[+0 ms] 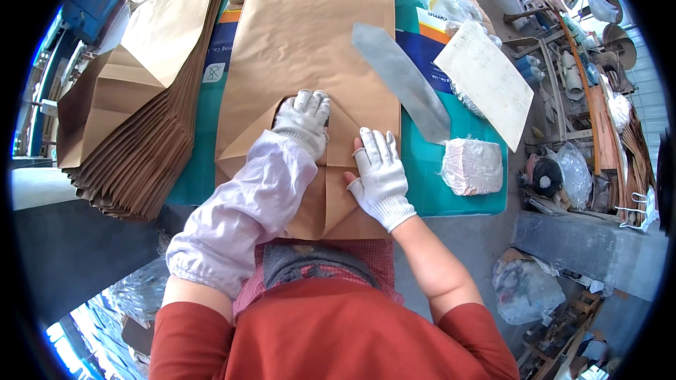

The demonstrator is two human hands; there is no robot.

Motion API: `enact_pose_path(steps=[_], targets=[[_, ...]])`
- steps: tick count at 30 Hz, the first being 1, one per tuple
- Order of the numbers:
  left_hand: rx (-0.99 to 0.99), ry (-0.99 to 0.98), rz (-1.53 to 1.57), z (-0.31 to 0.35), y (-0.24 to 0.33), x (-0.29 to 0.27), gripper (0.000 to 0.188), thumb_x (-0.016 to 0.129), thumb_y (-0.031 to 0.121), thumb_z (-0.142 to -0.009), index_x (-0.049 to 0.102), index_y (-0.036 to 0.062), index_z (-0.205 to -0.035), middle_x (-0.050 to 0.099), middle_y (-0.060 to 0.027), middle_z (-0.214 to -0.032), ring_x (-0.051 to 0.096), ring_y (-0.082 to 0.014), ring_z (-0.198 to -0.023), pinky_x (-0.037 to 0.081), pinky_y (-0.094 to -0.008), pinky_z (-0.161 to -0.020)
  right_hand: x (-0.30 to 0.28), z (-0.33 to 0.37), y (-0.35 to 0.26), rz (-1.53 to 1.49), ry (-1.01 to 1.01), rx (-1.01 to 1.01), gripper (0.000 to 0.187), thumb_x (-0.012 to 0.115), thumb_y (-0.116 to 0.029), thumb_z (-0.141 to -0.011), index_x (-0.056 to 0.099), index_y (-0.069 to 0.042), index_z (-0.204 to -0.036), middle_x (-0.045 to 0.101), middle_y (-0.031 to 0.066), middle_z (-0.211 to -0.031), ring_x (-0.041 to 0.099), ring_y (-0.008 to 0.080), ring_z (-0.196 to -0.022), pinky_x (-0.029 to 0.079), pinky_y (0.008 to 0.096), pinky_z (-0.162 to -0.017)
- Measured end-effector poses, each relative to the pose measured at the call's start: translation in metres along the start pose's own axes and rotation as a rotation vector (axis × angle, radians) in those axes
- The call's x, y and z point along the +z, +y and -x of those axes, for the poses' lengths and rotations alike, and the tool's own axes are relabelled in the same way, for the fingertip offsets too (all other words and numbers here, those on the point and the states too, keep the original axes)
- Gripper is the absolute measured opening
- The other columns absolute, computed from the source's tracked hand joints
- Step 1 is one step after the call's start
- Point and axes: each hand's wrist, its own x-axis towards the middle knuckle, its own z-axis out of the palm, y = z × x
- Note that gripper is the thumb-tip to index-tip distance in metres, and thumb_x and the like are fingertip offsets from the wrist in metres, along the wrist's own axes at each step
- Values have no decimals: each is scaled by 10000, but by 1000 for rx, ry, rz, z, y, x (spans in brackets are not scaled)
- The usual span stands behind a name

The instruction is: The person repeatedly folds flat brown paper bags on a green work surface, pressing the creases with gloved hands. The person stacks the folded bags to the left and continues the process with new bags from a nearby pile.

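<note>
A large brown paper bag [313, 28] lies flat in front of me, with diagonal creases and folded flaps at its near end. My left hand [303, 118], in a white glove and a pale sleeve cover, presses on the folded end. Its fingers are bent down together over a dark edge, and what lies under them is hidden. Flat on the right side of the same fold rests my right hand [380, 172], its fingers stretched out and some fingertips bare of the white glove. Right of the bag lies a flat grey metal strip [405, 84] with angled ends.
A thick fanned stack of brown paper bags [151, 98] stands at the left. On the right are a whitish board [486, 74] and a wrapped pale block [472, 167] on the green table cover [458, 203]. Beyond, a cluttered rack [563, 77] lines the wall.
</note>
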Motion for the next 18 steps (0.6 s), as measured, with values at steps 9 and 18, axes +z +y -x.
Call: enact_pose_path(steps=[9, 18], targets=[[191, -9, 1532, 71, -87, -91, 547, 573, 358, -1024, 548, 99, -1506, 603, -122, -1483, 563, -253, -1368, 406, -388, -1154, -6, -7, -1, 39, -95, 19, 793, 824, -377, -765, 557, 52, -1377, 457, 259, -1530, 414, 451, -1428, 276, 554, -1244], [25, 285, 973, 146, -126, 34, 618, 403, 468, -1086, 538, -5, -1460, 517, -207, -1531, 430, -386, -1466, 313, -440, -1235, 20, -56, -10, 25, 33, -83, 788, 851, -447, -724, 627, 40, -1303, 532, 246, -1471, 449, 420, -1414, 281, 551, -1242]])
